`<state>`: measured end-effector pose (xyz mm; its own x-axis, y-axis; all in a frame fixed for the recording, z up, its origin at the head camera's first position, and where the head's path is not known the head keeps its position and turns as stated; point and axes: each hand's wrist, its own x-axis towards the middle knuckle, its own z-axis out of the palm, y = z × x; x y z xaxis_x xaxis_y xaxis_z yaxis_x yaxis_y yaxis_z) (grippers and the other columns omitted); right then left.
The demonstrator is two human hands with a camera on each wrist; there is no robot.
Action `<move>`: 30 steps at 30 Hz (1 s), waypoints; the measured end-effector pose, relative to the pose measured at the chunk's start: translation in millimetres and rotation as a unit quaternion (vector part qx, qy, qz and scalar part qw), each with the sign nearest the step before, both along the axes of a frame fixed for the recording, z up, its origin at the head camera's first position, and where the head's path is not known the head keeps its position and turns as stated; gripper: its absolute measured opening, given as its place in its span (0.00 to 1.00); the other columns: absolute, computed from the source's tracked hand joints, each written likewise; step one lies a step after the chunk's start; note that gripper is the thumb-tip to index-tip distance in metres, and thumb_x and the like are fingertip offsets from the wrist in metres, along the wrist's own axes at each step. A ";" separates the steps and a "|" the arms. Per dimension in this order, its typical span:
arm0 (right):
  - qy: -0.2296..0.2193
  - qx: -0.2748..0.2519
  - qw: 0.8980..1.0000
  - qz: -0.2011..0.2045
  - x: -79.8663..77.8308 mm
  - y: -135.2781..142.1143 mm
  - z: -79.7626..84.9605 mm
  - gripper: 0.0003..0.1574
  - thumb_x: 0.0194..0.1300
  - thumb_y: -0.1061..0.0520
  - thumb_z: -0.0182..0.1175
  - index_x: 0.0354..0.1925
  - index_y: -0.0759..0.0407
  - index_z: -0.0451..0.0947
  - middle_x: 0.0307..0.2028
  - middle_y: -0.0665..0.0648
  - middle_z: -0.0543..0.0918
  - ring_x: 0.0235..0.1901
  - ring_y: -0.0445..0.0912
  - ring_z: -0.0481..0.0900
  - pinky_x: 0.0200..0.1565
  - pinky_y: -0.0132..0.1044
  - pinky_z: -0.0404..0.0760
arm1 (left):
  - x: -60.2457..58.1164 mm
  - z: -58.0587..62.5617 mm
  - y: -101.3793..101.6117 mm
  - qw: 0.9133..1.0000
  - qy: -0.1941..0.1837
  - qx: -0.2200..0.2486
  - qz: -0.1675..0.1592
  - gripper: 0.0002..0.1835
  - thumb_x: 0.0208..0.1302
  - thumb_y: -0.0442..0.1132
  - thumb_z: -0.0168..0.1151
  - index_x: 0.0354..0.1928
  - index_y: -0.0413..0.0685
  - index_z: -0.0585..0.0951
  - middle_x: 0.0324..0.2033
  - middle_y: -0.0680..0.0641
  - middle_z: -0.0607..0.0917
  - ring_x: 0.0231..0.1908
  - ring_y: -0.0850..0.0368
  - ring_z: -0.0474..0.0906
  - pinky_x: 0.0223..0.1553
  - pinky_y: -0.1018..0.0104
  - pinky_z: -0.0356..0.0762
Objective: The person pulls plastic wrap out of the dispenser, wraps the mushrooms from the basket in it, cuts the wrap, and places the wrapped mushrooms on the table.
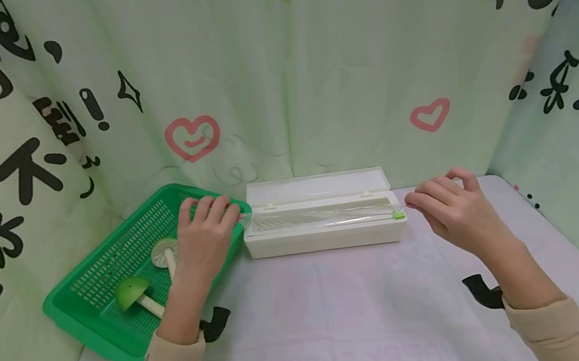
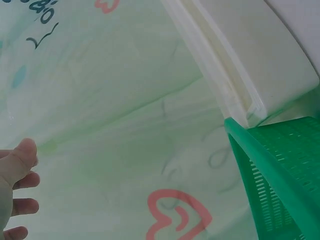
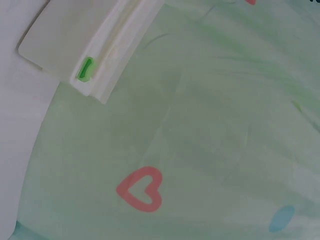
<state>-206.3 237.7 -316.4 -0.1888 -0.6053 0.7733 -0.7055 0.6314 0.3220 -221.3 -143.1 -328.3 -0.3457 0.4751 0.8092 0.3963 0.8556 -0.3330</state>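
Observation:
A strip of clear cling film [image 1: 323,214] stretches between my two hands, just over a white cling film dispenser [image 1: 324,240] whose lid [image 1: 319,187] stands raised at the back. At its left end, my left hand [image 1: 206,238] pinches one corner of the film, above the edge of the green basket. My right hand [image 1: 456,211] pinches the other corner, beyond the dispenser's right end. A small green slider [image 1: 398,214] sits at that end of the dispenser. In the left wrist view, the left thumb [image 2: 22,160] lies against the fingers; the right hand is outside its own wrist view.
To the left, a green plastic basket [image 1: 86,329] holds a green-capped toy mushroom [image 1: 133,292] and a second mushroom [image 1: 165,254], partly hidden by the left forearm. A white cloth [image 1: 340,318] covers the table. A printed curtain [image 1: 340,71] hangs behind and along both sides.

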 end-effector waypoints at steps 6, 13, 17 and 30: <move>0.007 -0.009 1.000 0.008 3.5 -1.7 2.6 0.21 0.71 0.55 0.44 0.31 0.65 0.78 0.24 0.60 0.78 0.25 0.54 0.73 0.38 0.54 0.62 | 5.1 4.5 -1.3 1.000 -0.004 0.001 0.005 0.09 0.55 0.42 0.63 0.30 0.43 0.78 0.31 0.46 0.79 0.36 0.49 0.73 0.46 0.51 0.66; 0.020 -0.022 0.999 0.017 7.8 -3.5 4.6 0.20 0.70 0.55 0.45 0.29 0.66 0.78 0.23 0.60 0.78 0.23 0.53 0.73 0.37 0.53 0.61 | 9.8 7.5 -2.5 1.000 -0.010 -0.009 0.020 0.08 0.56 0.42 0.63 0.30 0.45 0.78 0.32 0.47 0.80 0.37 0.50 0.73 0.47 0.51 0.66; 0.019 -0.028 0.999 0.022 9.9 -4.2 4.5 0.20 0.70 0.56 0.45 0.29 0.66 0.78 0.23 0.60 0.77 0.22 0.53 0.73 0.36 0.53 0.60 | 12.5 7.0 -2.9 1.000 -0.012 -0.010 0.015 0.08 0.60 0.43 0.59 0.31 0.45 0.78 0.33 0.47 0.80 0.36 0.50 0.73 0.46 0.52 0.66; 0.024 -0.041 0.998 0.036 17.2 -7.2 3.1 0.21 0.70 0.56 0.46 0.27 0.65 0.78 0.21 0.59 0.76 0.21 0.53 0.72 0.35 0.53 0.60 | 16.5 3.9 -4.2 1.000 0.009 -0.008 -0.007 0.17 0.70 0.44 0.43 0.31 0.44 0.77 0.32 0.46 0.80 0.35 0.50 0.74 0.43 0.52 0.67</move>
<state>-189.1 230.5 -313.3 -0.1085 -0.5505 0.8278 -0.7346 0.6054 0.3063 -204.8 -147.3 -324.4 -0.3244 0.4918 0.8080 0.4010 0.8452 -0.3535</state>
